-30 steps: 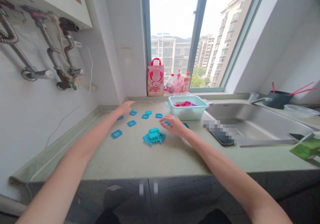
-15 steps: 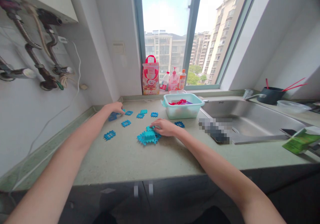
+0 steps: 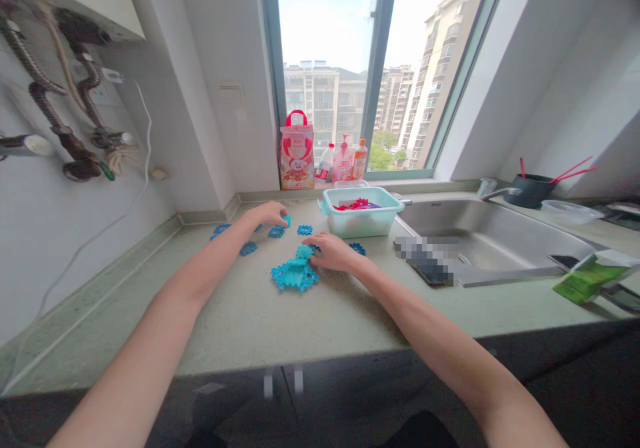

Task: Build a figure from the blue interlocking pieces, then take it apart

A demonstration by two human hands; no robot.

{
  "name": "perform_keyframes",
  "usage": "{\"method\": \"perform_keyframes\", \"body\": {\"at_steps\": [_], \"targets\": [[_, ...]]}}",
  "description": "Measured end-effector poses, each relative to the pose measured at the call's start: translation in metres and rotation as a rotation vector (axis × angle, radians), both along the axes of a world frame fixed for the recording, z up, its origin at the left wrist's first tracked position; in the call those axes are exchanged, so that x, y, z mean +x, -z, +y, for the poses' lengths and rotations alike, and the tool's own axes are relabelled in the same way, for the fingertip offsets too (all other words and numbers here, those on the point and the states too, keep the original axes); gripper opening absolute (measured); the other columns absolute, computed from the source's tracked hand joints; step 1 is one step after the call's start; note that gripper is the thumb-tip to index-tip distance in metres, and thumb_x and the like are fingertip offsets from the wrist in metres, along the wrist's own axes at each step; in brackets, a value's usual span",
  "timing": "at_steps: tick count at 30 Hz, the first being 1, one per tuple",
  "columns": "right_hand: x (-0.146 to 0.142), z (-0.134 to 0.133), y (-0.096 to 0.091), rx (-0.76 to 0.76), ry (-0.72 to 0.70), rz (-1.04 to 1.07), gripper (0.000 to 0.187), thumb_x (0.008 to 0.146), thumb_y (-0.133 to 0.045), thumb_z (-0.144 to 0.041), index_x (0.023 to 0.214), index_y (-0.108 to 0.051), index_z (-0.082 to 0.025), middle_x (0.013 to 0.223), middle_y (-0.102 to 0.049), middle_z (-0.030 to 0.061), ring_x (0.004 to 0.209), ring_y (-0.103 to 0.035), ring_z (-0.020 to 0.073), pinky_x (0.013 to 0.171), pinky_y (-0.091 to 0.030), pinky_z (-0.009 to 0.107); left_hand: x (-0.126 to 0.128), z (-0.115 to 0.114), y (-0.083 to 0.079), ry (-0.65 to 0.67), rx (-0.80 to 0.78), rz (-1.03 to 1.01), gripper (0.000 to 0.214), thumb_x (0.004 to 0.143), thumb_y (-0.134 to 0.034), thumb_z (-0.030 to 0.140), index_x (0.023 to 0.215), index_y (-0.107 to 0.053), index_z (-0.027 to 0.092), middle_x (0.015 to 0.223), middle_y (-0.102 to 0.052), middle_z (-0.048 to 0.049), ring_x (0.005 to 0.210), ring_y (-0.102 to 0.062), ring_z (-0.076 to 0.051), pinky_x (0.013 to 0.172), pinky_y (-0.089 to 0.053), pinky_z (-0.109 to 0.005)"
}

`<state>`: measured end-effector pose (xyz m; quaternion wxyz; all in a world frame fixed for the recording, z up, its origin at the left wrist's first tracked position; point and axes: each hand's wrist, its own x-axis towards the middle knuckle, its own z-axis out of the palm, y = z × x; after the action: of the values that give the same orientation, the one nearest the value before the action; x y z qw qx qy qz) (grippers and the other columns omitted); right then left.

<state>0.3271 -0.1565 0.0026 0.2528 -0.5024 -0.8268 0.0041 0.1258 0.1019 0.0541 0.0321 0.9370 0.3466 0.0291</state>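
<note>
My left hand (image 3: 270, 214) reaches over the counter, its fingers pinched at a small turquoise interlocking building tile (image 3: 287, 221). My right hand (image 3: 332, 251) is closed on the edge of another turquoise tile (image 3: 304, 252), which stands just behind a joined cluster of tiles (image 3: 294, 275). That cluster has a raised turquoise middle and a toothed blue rim. Loose blue tiles lie around: one (image 3: 276, 232) below my left fingers, one (image 3: 305, 230) between the hands, one (image 3: 249, 248) beside my left forearm, and one (image 3: 357, 249) behind my right wrist.
A mint plastic tub (image 3: 361, 221) with red and purple pieces stands behind my right hand. To its right are a phone (image 3: 433, 271) and a steel sink (image 3: 500, 235). A pink bag (image 3: 297, 158) and several bottles (image 3: 343, 161) line the windowsill.
My left hand has moved right, from the far-left tiles to the turquoise tile near the middle. My right hand stays by the cluster; more of its turquoise tile shows. The view has shifted slightly.
</note>
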Motion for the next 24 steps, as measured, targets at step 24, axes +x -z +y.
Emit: {"method": "perform_keyframes", "body": {"at_steps": [24], "targets": [[-0.024,-0.017,-0.01,-0.26,-0.007,0.161,0.03,0.084,-0.081,-0.04,0.11,-0.079,-0.023,0.098,-0.08,0.0044,0.089,-0.072,0.0212,0.079,-0.049,0.029,-0.043,-0.055,-0.026,-0.068,0.016,-0.291,0.054,0.072,-0.083,0.061,0.105,-0.08,0.019,0.091,-0.079,-0.0069,0.084,-0.071,-0.024,0.073,-0.052,-0.032]]}}
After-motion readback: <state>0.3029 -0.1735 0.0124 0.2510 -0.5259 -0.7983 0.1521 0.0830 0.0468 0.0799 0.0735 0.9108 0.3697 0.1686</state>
